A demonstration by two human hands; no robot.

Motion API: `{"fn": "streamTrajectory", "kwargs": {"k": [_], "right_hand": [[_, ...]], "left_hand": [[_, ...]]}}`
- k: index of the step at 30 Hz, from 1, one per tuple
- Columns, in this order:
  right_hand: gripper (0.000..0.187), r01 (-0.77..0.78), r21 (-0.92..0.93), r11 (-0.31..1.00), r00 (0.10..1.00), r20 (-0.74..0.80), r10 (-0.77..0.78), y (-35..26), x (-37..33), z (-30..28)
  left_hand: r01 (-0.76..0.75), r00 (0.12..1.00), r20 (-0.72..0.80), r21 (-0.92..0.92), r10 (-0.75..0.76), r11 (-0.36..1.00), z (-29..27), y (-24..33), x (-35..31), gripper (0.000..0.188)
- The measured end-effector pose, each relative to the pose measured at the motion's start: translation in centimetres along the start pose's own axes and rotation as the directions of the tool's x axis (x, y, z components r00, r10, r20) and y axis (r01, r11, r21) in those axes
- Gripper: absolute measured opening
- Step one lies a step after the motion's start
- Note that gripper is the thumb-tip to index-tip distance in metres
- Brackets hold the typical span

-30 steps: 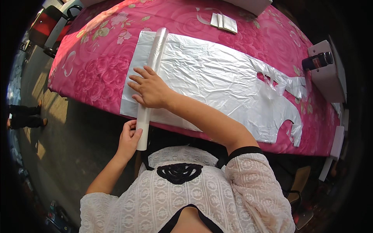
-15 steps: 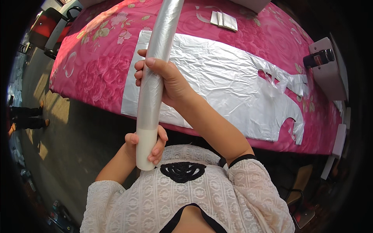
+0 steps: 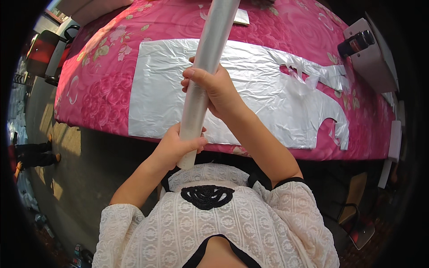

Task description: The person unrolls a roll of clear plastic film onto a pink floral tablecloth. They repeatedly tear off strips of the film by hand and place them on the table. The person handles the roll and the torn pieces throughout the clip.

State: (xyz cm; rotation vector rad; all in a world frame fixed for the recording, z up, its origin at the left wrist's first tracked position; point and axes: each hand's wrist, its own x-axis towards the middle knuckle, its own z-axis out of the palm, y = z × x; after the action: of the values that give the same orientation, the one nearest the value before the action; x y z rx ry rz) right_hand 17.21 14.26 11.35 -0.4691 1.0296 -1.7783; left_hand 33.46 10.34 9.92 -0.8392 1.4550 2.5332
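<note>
A long roll of clear plastic film [image 3: 206, 62] on a white core is held tilted in front of me, its upper end leaning right and passing out of the top of the view. My left hand [image 3: 181, 143] wraps round the roll near its lower end. Higher up, my right hand [image 3: 213, 87] grips the same roll, thumb across its front and fingers curled behind. Under the roll, a silvery plastic apron-like sheet [image 3: 250, 98] lies spread and wrinkled on the table, with cut-out openings and strap-like ends at its right.
A pink floral cloth [image 3: 100, 89] covers the table. A small white folded packet [image 3: 241, 17] lies at the far side, partly behind the roll. At the right stands a pale box [image 3: 373, 62] with a dark cylindrical object [image 3: 356, 43] against it. Chairs [image 3: 357, 223] stand at the sides; another person's legs [image 3: 35, 154] show at far left.
The roll has shifted right and up in view, leaning more to the right. My left hand has moved up and its grip has turned, the thumb now across the front.
</note>
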Motion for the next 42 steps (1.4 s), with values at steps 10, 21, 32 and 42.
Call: {"fn": "streamTrajectory", "kwargs": {"k": [10, 21, 32, 42], "right_hand": [[0.062, -0.098, 0.089, 0.991, 0.991, -0.085, 0.106, 2.8, -1.6, -1.2], [0.046, -0.057, -0.185, 0.981, 0.959, -0.282, 0.003, 7.3, -2.6, -1.6], [0.031, 0.000, 0.021, 1.000, 0.912, -0.410, 0.009, 0.8, 3.9, -14.0], [0.029, -0.362, -0.647, 0.671, 0.932, -0.239, 0.272, -1.9, 2.8, -15.3]], "left_hand": [[0.115, 0.993, 0.011, -0.102, -0.114, 0.988, 0.5, -0.8, 0.5, 0.038], [-0.118, 0.982, -0.131, 0.143, 0.137, 0.983, -1.8, -3.7, 3.0, 0.050], [0.349, 0.922, 0.166, 0.043, -0.351, 0.936, -6.2, -5.9, -1.2, 0.080], [0.375, 0.909, 0.191, 0.017, -0.371, 0.927, -7.9, -7.5, -2.4, 0.061]]}}
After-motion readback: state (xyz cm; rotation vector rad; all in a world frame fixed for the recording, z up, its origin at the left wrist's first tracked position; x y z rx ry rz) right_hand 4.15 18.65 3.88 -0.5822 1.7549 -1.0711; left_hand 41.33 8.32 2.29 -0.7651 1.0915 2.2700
